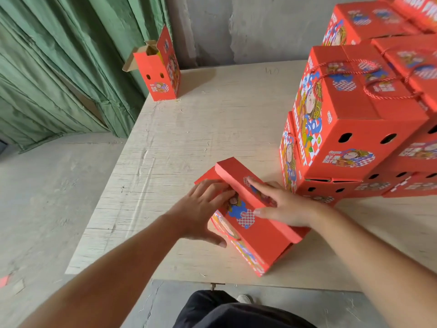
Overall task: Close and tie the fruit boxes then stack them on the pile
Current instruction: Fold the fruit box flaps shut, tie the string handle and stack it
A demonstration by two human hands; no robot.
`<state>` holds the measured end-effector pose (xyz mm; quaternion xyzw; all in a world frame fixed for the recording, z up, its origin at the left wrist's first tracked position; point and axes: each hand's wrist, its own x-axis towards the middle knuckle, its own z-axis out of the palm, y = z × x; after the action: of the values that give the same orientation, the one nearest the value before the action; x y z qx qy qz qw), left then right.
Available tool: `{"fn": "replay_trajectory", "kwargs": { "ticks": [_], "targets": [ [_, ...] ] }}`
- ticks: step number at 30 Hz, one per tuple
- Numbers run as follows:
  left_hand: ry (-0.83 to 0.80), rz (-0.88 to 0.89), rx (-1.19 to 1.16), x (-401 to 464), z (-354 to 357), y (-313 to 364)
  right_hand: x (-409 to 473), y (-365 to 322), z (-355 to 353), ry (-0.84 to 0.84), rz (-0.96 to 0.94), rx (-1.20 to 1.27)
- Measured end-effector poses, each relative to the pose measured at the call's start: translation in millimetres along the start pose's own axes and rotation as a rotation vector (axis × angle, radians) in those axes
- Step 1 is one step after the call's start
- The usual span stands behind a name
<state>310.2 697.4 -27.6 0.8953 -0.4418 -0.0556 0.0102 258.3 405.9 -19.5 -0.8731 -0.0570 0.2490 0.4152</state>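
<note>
A red printed fruit box [257,235] stands near the front edge of the pale wooden board [189,143]. Its two top flaps meet along a raised ridge. My left hand [201,209] presses on the left flap, fingers spread over the print, thumb down the box's side. My right hand [281,205] lies flat on the right flap with fingers extended along the ridge. At the right rises the pile of closed red boxes [354,129], several with red cord handles tied on top.
One more red box [160,69] stands open at the board's far left corner, flaps up. Green curtain [59,67] hangs at left, a grey concrete wall behind. My dark trousers and a shoe show below the board's front edge.
</note>
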Motion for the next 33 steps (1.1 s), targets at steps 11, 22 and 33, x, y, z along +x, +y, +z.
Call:
{"fn": "replay_trajectory", "kwargs": {
  "ticks": [11,22,33],
  "targets": [
    [0.115,-0.045,-0.110,26.4,6.3,12.6,-6.9,13.0,12.4,0.313,-0.062,-0.275],
    [0.240,-0.175,-0.059,24.8,16.9,62.1,-7.7,34.9,-24.9,0.338,-0.066,-0.375],
    [0.071,-0.273,-0.029,28.2,21.2,42.5,-6.0,40.0,-23.0,0.292,-0.027,-0.404]
  ]
}}
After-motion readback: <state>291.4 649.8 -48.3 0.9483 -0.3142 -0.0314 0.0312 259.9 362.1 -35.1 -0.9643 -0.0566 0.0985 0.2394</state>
